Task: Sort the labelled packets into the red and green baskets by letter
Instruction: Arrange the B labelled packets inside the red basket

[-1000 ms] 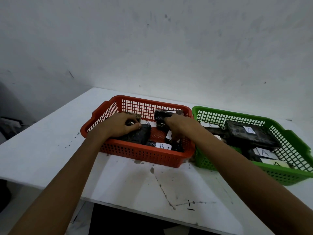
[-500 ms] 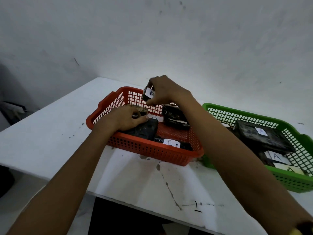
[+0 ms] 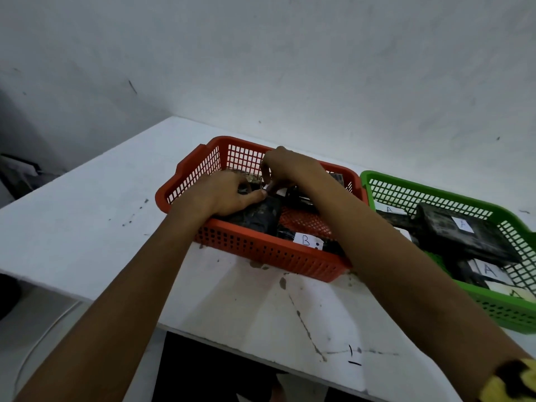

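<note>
Lowered since before: right hand (image 3: 293, 171) into red basket (image 3: 185, 181), pinching a packet (image 3: 275, 191); left hand (image 3: 226, 195) gripping another packet (image 3: 258, 216)

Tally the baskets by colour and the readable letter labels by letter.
Red basket: 1
Green basket: 1
B label: 1 readable
A labels: 3 readable
Total: 2 baskets, 4 readable labels. Other labels are hidden under both hands or too cut off to read.

A bare workroom — scuffed white table (image 3: 87, 227) (paint-stained) against a plain wall (image 3: 290, 68).
</note>
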